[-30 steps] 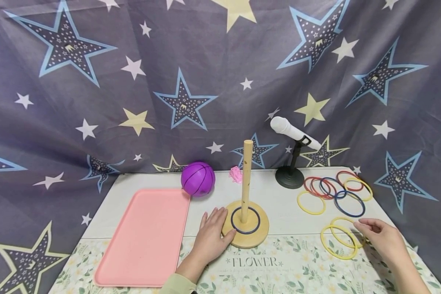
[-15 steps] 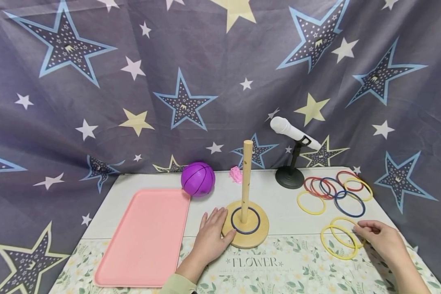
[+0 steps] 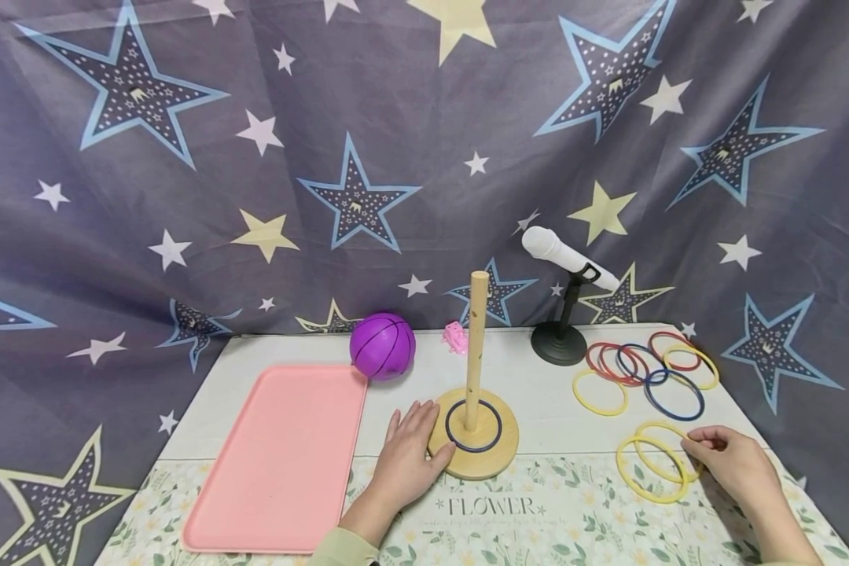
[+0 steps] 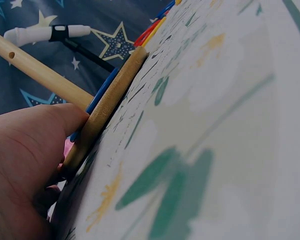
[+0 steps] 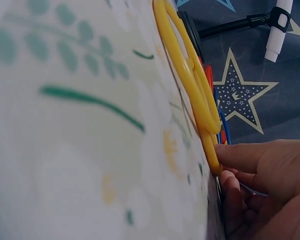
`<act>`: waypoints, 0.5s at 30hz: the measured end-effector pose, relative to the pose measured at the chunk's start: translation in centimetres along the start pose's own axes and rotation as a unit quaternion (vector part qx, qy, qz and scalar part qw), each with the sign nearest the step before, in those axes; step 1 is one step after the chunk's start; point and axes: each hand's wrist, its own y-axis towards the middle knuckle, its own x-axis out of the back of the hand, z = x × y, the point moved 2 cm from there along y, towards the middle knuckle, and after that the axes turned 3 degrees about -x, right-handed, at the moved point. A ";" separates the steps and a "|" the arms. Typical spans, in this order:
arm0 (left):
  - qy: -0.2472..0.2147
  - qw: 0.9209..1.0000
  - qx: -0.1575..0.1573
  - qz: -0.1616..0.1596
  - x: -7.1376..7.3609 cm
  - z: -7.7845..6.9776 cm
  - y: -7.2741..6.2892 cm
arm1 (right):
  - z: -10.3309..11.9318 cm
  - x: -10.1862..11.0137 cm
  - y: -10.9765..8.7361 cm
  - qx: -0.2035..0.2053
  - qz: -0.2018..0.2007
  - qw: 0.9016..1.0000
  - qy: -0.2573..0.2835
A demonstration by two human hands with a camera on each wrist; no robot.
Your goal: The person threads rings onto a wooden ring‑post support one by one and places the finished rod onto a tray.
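Note:
A wooden ring-toss stand (image 3: 477, 354) rises from its round base (image 3: 504, 444) mid-table, and a blue ring (image 3: 498, 420) lies around the foot of its peg. My left hand (image 3: 405, 460) holds the base's left rim; in the left wrist view the thumb (image 4: 65, 117) presses on the rim, the other fingers mostly hidden. To the right, two overlapping yellow rings lie on the table mat. My right hand (image 3: 739, 468) pinches the edge of the rear yellow ring (image 3: 652, 424) between thumb and fingers. The front yellow ring (image 3: 619, 465) overlaps it.
Several red, blue and yellow rings (image 3: 599, 413) lie at the back right, near a white microphone (image 3: 562, 253) on a black stand. A pink tray (image 3: 279, 456) lies at left. Behind are a purple ball (image 3: 382, 346) and a small pink object (image 3: 456, 338).
My right hand's fingers have closed in on the rear yellow ring's edge, and that ring has shifted slightly. The left hand stays at the stand's base.

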 end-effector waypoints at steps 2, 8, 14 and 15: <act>0.000 1.000 0.000 0.000 0.0 0.0 0.0 | 0.0 0.0 0.0 -0.004 0.003 1.000 -0.004; 0.000 1.000 0.000 -0.003 0.0 -0.1 0.0 | -0.1 -0.1 0.0 -0.013 0.008 1.000 -0.013; -0.002 1.000 0.001 -0.003 0.0 -0.1 0.0 | 0.0 0.0 0.0 -0.025 0.013 0.999 -0.019; -0.003 1.000 0.001 -0.003 0.0 -0.1 0.0 | 0.0 0.0 0.0 -0.025 0.013 0.999 -0.020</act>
